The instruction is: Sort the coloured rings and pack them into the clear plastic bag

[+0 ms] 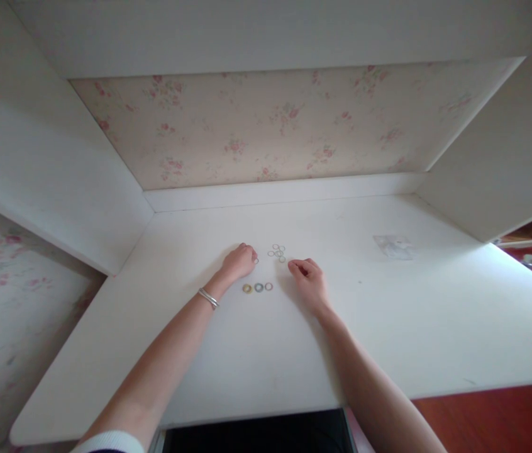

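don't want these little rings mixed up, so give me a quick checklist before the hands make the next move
1. Row of yellow, blue-grey and pinkish rings apart from the loose pale rings: ok
2. Loose pale rings lying singly: not ok, several touch or overlap
3. Small ring at the left hand firmly pinched: cannot tell, too small
4. Right hand free of rings: cannot tell, fingers curled
5. Clear plastic packet away from the rings: ok
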Demonstrator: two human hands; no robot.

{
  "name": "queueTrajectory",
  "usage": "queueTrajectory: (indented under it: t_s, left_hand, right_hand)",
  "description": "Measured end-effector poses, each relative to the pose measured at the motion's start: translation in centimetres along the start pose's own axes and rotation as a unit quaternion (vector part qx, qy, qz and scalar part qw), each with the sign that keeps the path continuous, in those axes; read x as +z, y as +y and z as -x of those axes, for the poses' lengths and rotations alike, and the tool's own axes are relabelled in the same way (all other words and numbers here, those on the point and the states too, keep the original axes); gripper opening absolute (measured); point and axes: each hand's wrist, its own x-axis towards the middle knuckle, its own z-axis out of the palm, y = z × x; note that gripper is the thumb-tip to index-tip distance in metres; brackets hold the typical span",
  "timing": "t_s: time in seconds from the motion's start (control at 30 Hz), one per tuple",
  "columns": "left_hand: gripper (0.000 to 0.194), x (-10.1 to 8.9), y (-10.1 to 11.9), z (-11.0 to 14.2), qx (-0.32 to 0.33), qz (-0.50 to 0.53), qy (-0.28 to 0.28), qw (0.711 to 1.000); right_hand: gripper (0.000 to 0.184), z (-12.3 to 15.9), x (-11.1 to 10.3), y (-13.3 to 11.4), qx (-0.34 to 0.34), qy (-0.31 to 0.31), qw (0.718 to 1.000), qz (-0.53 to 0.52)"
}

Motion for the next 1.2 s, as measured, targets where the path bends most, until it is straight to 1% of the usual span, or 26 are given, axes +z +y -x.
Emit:
queueTrajectory:
  t_s: [0.13, 0.27, 0.33, 0.4, 0.47, 0.53, 0.6, 0.7, 0.87, 1.07, 1.13, 1.2]
  left_hand:
    - [0.024, -0.4, -0.5, -0.4, 0.016, 0.027, -0.012, 0.999]
    - [0.027, -1.3, -0.8, -0.1, 0.033, 0.054, 0.0, 0.998]
    - [0.026, -1.6, -0.5, 0.8, 0.04, 0.062, 0.016, 0.997]
    - [0.024, -1.7, 0.1, 2.2, 0.059, 0.07, 0.032, 0.995]
    - [0.023, -1.7, 1.0, 3.8, 0.119, 0.092, 0.041, 0.988]
    - [0.023, -1.6, 1.8, 5.4, 0.149, 0.092, 0.026, 0.984]
    - [0.022, -1.6, 2.5, 6.5, 0.174, 0.079, -0.001, 0.982]
    - [0.02, -1.7, 3.1, 7.2, 0.201, 0.051, -0.039, 0.977]
    - [0.02, -1.7, 3.3, 7.1, 0.211, 0.028, -0.066, 0.975]
    - [0.021, -1.4, 3.6, 7.0, 0.215, 0.042, -0.07, 0.973]
    - [0.022, -1.8, 3.7, 6.9, 0.202, 0.069, -0.064, 0.975]
    - [0.023, -2.5, 3.4, 6.8, 0.181, 0.108, -0.036, 0.977]
  right_hand:
    - [0.033, 0.0, 0.1, 0.1, -0.004, -0.001, 1.0, -0.004]
    - [0.035, 0.0, 0.1, 0.0, -0.005, 0.0, 1.0, -0.003]
    - [0.035, 0.0, 0.1, -0.1, -0.004, 0.001, 1.0, -0.002]
    - [0.034, -0.1, 0.1, 0.0, -0.002, 0.002, 1.0, 0.0]
    - [0.032, -0.1, 0.1, 0.0, -0.001, 0.001, 1.0, 0.002]
    - [0.031, -0.2, 0.2, 0.1, -0.002, 0.002, 1.0, 0.004]
    - [0.03, -0.2, 0.2, 0.2, -0.003, 0.003, 1.0, 0.005]
    - [0.031, -0.1, 0.2, 0.2, -0.006, 0.006, 1.0, 0.002]
    - [0.032, -0.1, 0.2, 0.2, -0.005, 0.002, 1.0, -0.004]
    - [0.031, -0.1, 0.3, 0.3, -0.008, 0.005, 1.0, -0.003]
    - [0.032, -0.2, 0.2, 0.3, -0.011, 0.005, 1.0, -0.001]
    - [0.032, -0.2, 0.2, 0.3, -0.011, 0.002, 1.0, 0.005]
